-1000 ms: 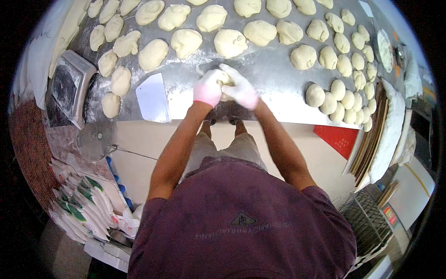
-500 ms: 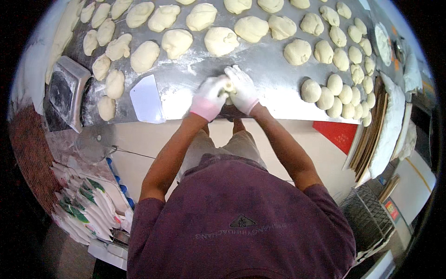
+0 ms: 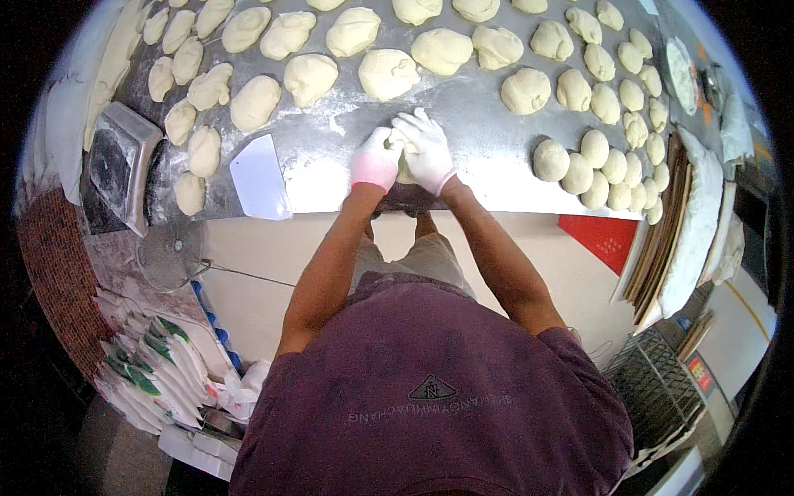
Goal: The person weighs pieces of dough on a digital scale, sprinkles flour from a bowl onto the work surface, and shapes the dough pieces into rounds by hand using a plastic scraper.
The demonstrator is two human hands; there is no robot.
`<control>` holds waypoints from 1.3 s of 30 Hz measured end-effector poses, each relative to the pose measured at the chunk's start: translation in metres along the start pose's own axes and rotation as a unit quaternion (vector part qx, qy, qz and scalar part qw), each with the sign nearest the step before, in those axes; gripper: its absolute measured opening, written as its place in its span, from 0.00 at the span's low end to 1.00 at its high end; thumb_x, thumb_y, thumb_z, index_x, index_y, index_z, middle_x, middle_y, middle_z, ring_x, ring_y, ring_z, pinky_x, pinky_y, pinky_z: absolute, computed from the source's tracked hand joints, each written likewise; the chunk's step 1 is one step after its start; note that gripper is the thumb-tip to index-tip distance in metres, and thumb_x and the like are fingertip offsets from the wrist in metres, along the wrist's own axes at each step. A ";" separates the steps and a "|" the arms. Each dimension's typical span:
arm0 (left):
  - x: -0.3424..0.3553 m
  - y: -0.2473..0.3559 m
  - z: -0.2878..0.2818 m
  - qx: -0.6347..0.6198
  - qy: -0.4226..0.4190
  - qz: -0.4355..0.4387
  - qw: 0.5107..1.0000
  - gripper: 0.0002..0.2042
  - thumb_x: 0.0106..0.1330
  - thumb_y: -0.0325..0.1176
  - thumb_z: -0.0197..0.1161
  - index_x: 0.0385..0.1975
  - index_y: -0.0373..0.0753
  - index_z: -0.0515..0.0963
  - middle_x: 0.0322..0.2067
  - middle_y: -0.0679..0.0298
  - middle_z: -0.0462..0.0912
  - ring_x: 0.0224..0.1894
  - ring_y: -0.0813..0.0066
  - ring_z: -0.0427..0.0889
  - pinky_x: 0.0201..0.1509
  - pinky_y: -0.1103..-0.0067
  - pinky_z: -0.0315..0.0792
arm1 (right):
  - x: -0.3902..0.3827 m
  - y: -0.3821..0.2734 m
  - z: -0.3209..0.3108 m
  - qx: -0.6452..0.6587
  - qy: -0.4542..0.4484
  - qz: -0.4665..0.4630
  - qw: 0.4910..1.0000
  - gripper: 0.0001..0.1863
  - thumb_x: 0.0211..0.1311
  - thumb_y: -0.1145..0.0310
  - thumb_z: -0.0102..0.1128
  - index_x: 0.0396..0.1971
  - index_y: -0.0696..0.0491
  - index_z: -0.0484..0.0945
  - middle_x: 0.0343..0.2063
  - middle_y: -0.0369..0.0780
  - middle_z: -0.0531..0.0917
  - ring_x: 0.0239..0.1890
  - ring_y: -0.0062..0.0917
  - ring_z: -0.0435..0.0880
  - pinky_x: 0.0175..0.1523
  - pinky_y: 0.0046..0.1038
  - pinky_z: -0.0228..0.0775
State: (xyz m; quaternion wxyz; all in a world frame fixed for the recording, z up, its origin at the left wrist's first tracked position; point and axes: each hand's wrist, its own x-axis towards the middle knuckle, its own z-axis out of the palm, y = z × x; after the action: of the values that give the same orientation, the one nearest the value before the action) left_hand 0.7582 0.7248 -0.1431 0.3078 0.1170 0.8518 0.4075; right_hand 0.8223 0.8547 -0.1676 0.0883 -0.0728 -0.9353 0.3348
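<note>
Both my hands wear white gloves with pink cuffs and meet near the front edge of the floured metal table [image 3: 331,178]. My left hand [image 3: 376,159] curls its fingers onto a piece of dough [image 3: 404,170], mostly hidden between the palms. My right hand [image 3: 425,149] wraps over the dough's other side, fingers bent together across the top. Beyond the hands lie several rough dough lumps [image 3: 389,74] in rows. To the right sits a cluster of smooth round dough balls [image 3: 577,174]. A white flat scraper [image 3: 260,178] lies left of my left hand.
A metal-rimmed scale [image 3: 124,165] stands at the table's left end. Stacked boards [image 3: 657,240] and a white cloth-like bundle [image 3: 695,215] are at the right. A red panel [image 3: 600,240] hangs below the table edge. Several packed bags [image 3: 157,368] lie lower left, a wire basket [image 3: 657,376] lower right.
My left hand has shifted slightly right and up, closer to my right hand. My right hand's fingers have curled further over the dough, which stays between both hands.
</note>
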 end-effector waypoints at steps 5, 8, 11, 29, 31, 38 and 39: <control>-0.027 -0.006 0.003 0.031 -0.008 0.253 0.967 0.12 0.59 0.32 0.60 0.42 0.41 0.77 0.38 0.55 0.79 0.43 0.55 0.78 0.46 0.67 0.73 | -0.021 0.003 -0.042 0.100 -0.111 0.035 0.988 0.27 0.51 0.75 0.57 0.55 0.59 0.72 0.59 0.52 0.71 0.65 0.45 0.64 0.68 0.38 0.58; -0.020 0.007 0.012 0.026 0.062 0.111 0.992 0.13 0.60 0.30 0.59 0.46 0.39 0.76 0.42 0.53 0.80 0.45 0.56 0.78 0.48 0.69 0.72 | -0.020 0.001 -0.023 0.017 -0.009 -0.022 1.000 0.27 0.49 0.74 0.58 0.54 0.59 0.73 0.57 0.51 0.73 0.64 0.45 0.65 0.66 0.38 0.60; 0.003 0.012 0.021 0.033 0.011 -0.042 0.999 0.11 0.61 0.33 0.59 0.43 0.46 0.77 0.41 0.52 0.80 0.46 0.49 0.78 0.45 0.63 0.73 | -0.007 0.004 -0.029 0.007 -0.021 -0.034 0.999 0.28 0.47 0.73 0.58 0.53 0.59 0.73 0.54 0.50 0.75 0.63 0.44 0.66 0.66 0.38 0.60; -0.020 0.013 0.062 -0.002 0.043 0.230 0.972 0.09 0.57 0.29 0.60 0.38 0.42 0.77 0.37 0.56 0.80 0.41 0.54 0.79 0.43 0.66 0.74 | -0.048 0.032 -0.044 0.067 0.053 -0.031 0.996 0.29 0.47 0.81 0.53 0.55 0.54 0.74 0.56 0.50 0.75 0.63 0.43 0.68 0.67 0.37 0.58; -0.024 0.033 0.066 0.028 0.026 0.054 0.998 0.11 0.56 0.27 0.60 0.40 0.43 0.77 0.37 0.56 0.80 0.40 0.55 0.79 0.43 0.66 0.74 | -0.041 0.039 -0.042 0.055 0.050 -0.021 0.997 0.27 0.47 0.80 0.55 0.53 0.55 0.75 0.55 0.51 0.75 0.63 0.42 0.68 0.67 0.37 0.59; -0.048 0.032 0.065 0.185 -0.040 0.243 0.951 0.10 0.57 0.25 0.58 0.39 0.41 0.74 0.35 0.55 0.75 0.39 0.54 0.77 0.38 0.64 0.73 | -0.057 0.037 -0.086 0.299 -0.144 0.119 0.936 0.31 0.49 0.77 0.57 0.59 0.54 0.69 0.61 0.50 0.68 0.63 0.43 0.67 0.66 0.35 0.60; -0.041 0.024 0.069 0.161 -0.025 0.275 0.947 0.11 0.57 0.25 0.58 0.40 0.40 0.74 0.36 0.55 0.76 0.39 0.56 0.78 0.39 0.66 0.73 | -0.057 0.034 -0.077 0.212 -0.090 0.081 0.970 0.28 0.51 0.78 0.54 0.57 0.56 0.71 0.59 0.51 0.70 0.62 0.44 0.68 0.66 0.36 0.60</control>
State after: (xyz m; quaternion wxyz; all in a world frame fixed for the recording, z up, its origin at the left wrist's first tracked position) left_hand 0.8320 0.7645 -0.1400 0.1815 0.4051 0.8329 0.3306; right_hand 0.8967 0.9171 -0.1379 -0.0105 -0.0971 -0.8381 0.5368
